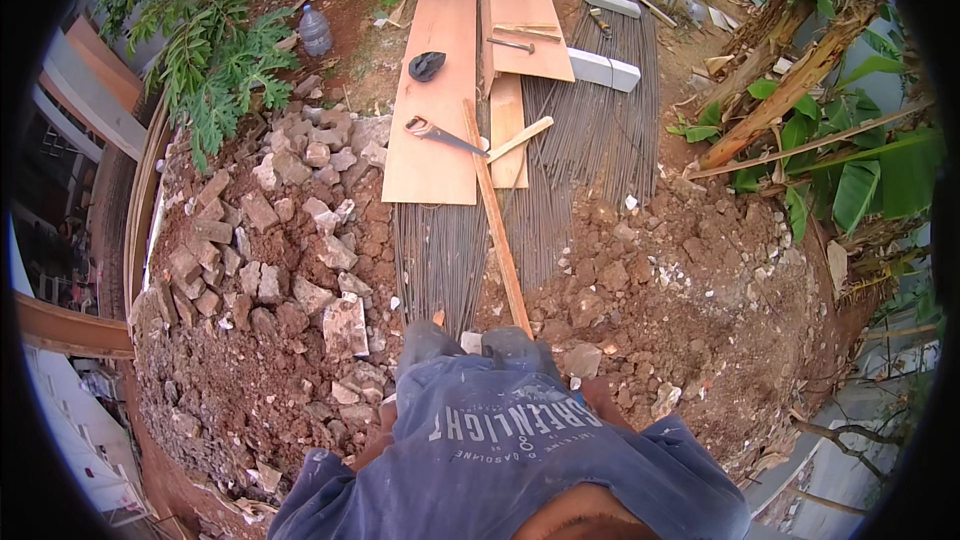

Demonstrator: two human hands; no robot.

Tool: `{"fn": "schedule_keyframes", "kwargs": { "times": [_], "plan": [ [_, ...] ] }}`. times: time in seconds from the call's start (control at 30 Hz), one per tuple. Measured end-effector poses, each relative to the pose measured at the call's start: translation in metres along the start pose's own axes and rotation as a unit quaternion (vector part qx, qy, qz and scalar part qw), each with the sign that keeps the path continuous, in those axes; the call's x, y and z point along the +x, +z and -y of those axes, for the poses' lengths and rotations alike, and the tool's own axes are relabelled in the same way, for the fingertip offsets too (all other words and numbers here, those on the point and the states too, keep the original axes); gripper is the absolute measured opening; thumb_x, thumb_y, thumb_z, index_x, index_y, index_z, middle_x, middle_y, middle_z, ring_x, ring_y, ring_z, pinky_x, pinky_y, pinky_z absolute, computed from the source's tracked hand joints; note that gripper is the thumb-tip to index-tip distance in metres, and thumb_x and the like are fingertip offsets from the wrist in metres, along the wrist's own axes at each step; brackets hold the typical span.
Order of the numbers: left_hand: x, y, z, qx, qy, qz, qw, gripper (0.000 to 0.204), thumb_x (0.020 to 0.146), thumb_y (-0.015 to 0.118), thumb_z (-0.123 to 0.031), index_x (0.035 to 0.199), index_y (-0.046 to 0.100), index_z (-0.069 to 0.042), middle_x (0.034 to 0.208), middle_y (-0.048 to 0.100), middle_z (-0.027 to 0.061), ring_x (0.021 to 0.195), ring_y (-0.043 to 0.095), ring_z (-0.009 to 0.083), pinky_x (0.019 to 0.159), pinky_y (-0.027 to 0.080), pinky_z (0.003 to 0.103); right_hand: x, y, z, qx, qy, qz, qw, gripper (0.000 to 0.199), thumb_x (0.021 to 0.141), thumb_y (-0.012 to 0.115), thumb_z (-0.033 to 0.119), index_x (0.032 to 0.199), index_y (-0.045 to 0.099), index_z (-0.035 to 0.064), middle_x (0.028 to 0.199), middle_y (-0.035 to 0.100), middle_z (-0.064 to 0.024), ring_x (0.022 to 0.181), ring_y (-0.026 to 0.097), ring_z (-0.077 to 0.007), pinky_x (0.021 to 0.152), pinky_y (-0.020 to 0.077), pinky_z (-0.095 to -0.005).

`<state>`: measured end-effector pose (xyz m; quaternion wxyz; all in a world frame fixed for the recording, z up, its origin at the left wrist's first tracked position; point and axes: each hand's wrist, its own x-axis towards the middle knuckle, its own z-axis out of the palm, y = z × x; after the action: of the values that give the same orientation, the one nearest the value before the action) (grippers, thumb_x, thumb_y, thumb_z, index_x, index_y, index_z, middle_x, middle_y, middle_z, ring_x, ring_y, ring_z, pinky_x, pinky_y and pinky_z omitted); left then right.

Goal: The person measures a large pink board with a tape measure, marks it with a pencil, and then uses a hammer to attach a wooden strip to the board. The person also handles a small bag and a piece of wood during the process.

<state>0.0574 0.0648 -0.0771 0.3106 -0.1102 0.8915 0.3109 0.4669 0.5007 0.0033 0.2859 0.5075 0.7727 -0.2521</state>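
Batten (pixel 497 230) of pale wood, long and narrow, lying slantwise on the bundle of steel rebar (pixel 440 250). Near end just ahead of the shoes (pixel 425 340), far end resting on the edge of the plywood sheet (pixel 435 90). Crosses a shorter slat (pixel 520 140) up there and passes right beside the handsaw (pixel 437 135), whose blade lies on the same sheet.

Probably light for its length and stiff along the grain, yet whippy: likely to sag and swing at the tips if lifted from one end. Best taken near the middle, or with two holds spread well apart, on the flat faces. Rough-sawn edges, so splinters a fair risk for bare skin. Saw teeth close to the far end, so a grip lower down seems safer.

Left hand and right hand both hidden behind the blue shirt (pixel 500 440); only a strip of left forearm (pixel 372 448) and right forearm (pixel 605 402) showing at the sides. Cannot tell whether the fingers are loose, clenched or holding anything. Nothing on the ground touched by either.

Around: broken stones (pixel 290 230) heaped on red earth to the left, hammer (pixel 510 43) on the farther board.
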Motion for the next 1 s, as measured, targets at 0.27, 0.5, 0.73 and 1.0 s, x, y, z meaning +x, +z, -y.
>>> {"fn": "schedule_keyframes", "kwargs": {
  "times": [0.27,0.5,0.73,1.0],
  "plan": [
    [0.1,0.058,-0.223,-0.021,-0.006,0.164,0.986,0.02,0.079,0.071,-0.018,0.092,0.072,-0.002,0.076,0.071,0.0083,0.073,0.069,0.0184,0.062,0.053,0.031,0.105,-0.116,0.002,0.122,0.153,-0.04,0.98,0.05,0.096,0.046,0.034,0.108,0.063,-0.0113,0.112,0.064,-0.0317,0.106,0.063,-0.0432,0.091,0.0503,-0.0473],
    [0.346,0.096,-0.392,0.131,0.241,0.023,0.962,0.049,0.065,0.078,-0.02,0.114,0.073,-0.015,0.094,0.074,0.0106,0.086,0.068,0.0302,0.077,0.052,0.036,0.292,-0.119,0.089,-0.018,0.08,0.081,0.993,0.042,0.092,0.051,0.036,0.11,0.07,0.0028,0.113,0.068,-0.0217,0.107,0.063,-0.0421,0.089,0.0512,-0.0465],
    [0.41,0.213,-0.683,-0.047,0.272,0.136,0.952,0.029,0.077,0.072,-0.016,0.102,0.072,-0.003,0.079,0.071,0.0095,0.072,0.067,0.0172,0.064,0.051,0.031,0.373,-0.186,0.158,0.304,0.203,0.125,0.923,0.048,0.084,0.062,0.035,0.107,0.067,-0.0064,0.109,0.068,-0.0264,0.104,0.065,-0.0406,0.084,0.0526,-0.0456],
    [0.421,0.186,-0.85,0.085,0.315,0.158,0.932,0.031,0.085,0.066,-0.022,0.109,0.07,-0.003,0.09,0.072,0.0171,0.087,0.07,0.0229,0.075,0.052,0.036,0.585,-0.418,0.284,0.181,0.161,0.0,0.97,0.053,0.09,0.057,0.044,0.096,0.069,-0.0078,0.104,0.066,-0.0317,0.102,0.063,-0.0458,0.086,0.0502,-0.0499]
  ]
}}
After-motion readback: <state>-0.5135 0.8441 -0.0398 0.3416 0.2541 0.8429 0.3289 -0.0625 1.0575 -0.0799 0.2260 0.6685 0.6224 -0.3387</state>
